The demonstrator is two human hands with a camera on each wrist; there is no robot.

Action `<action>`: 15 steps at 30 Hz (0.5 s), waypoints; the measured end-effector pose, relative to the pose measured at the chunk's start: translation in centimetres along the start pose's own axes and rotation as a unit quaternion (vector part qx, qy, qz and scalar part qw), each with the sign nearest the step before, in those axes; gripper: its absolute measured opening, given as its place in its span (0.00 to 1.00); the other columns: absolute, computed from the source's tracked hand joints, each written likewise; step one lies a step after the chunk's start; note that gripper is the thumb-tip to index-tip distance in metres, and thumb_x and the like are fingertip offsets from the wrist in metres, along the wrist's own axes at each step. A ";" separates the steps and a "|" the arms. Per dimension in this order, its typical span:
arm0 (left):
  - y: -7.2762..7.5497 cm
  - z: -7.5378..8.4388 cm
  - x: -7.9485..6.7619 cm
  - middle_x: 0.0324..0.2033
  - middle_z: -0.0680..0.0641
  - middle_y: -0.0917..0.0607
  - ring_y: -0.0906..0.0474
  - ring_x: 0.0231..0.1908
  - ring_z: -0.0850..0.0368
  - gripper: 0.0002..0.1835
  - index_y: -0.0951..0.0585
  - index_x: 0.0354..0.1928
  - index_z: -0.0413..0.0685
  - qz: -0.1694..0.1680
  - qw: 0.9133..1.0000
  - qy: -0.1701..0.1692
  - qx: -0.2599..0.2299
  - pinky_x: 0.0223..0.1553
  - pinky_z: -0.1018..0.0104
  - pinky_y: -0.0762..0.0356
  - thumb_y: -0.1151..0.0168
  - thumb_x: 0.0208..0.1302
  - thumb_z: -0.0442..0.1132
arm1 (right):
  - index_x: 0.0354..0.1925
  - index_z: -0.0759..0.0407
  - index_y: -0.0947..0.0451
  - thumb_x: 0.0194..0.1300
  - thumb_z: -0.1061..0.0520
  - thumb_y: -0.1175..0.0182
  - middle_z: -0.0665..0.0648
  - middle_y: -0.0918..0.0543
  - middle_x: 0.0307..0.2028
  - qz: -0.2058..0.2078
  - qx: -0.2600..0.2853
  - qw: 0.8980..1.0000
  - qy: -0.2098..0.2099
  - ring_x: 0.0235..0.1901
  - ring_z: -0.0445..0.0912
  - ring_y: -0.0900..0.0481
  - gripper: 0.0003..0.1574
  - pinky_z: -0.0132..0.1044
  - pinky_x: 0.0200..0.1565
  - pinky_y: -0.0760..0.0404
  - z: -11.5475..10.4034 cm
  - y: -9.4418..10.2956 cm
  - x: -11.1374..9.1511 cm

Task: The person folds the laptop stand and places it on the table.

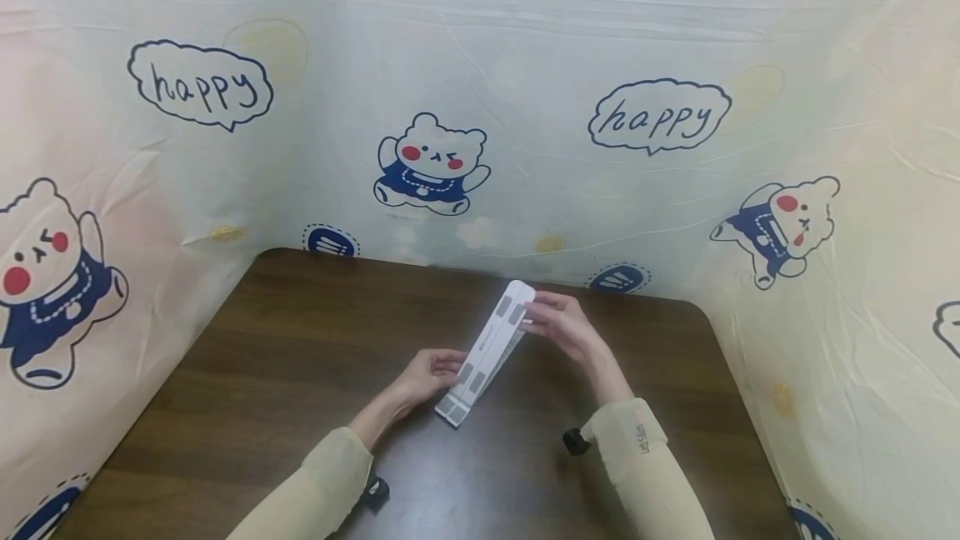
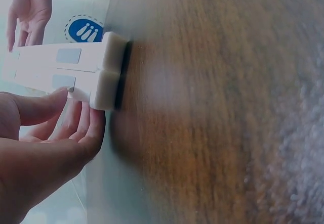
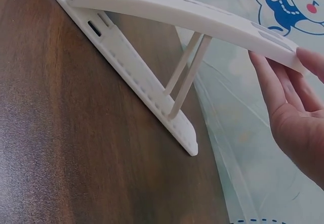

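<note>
A white folding laptop stand (image 1: pixel 487 348) with grey pads stands on the table, its two halves side by side. In the right wrist view its upper arm (image 3: pixel 187 16) is raised at an angle over the notched base bar (image 3: pixel 136 75), with two thin struts (image 3: pixel 190 75) between them. My left hand (image 1: pixel 427 375) grips the stand near its lower, hinged end, thumb over a grey pad (image 2: pixel 64 83) and fingers beneath. At the raised far end, my right hand (image 1: pixel 566 325) holds the upper arm between thumb and fingers.
The dark wooden table (image 1: pixel 300 390) has rounded far corners. A pale curtain (image 1: pixel 525 48) printed with bears and "happy" bubbles hangs around its back and sides. Black wrist straps (image 1: pixel 576 442) show at the sleeve cuffs.
</note>
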State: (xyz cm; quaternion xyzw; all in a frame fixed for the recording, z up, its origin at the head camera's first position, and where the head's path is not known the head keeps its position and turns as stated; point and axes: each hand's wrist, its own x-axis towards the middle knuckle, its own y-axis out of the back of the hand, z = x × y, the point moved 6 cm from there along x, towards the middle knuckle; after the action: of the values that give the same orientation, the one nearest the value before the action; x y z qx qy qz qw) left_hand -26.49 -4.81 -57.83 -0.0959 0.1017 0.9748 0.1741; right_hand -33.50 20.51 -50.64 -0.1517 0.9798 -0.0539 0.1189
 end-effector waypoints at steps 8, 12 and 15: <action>0.4 0.2 0.2 0.60 0.29 0.12 0.13 0.61 0.38 0.24 0.19 0.68 0.30 0.018 1.000 0.001 -0.001 0.63 0.50 0.12 0.39 0.71 0.22 | 0.68 0.69 0.20 0.80 0.63 0.37 0.52 0.08 0.48 0.024 0.029 0.999 0.003 0.52 0.49 0.07 0.22 0.38 0.53 0.06 0.2 0.1 -0.2; 0.6 0.4 0.3 0.60 0.29 0.12 0.13 0.61 0.36 0.25 0.19 0.68 0.30 0.021 1.000 -0.004 0.004 0.63 0.50 0.11 0.38 0.70 0.22 | 0.65 0.68 0.18 0.79 0.65 0.37 0.52 0.08 0.47 0.043 0.042 0.998 0.012 0.51 0.49 0.07 0.20 0.39 0.53 0.06 0.3 -0.1 -0.2; 0.8 0.5 0.3 0.60 0.29 0.12 0.12 0.61 0.36 0.25 0.18 0.68 0.31 0.025 1.000 -0.005 0.011 0.62 0.50 0.11 0.38 0.69 0.22 | 0.65 0.70 0.18 0.79 0.66 0.37 0.52 0.08 0.46 0.058 0.051 0.997 0.017 0.50 0.49 0.07 0.20 0.40 0.53 0.06 0.3 -0.3 -0.3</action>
State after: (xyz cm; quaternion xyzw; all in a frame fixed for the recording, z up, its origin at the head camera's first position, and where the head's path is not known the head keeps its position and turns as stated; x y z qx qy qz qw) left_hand -27.16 -5.32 -57.29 -0.0870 0.1136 0.9781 0.1512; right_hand -33.09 20.28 -50.80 -0.0875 0.9848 -0.0990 0.1131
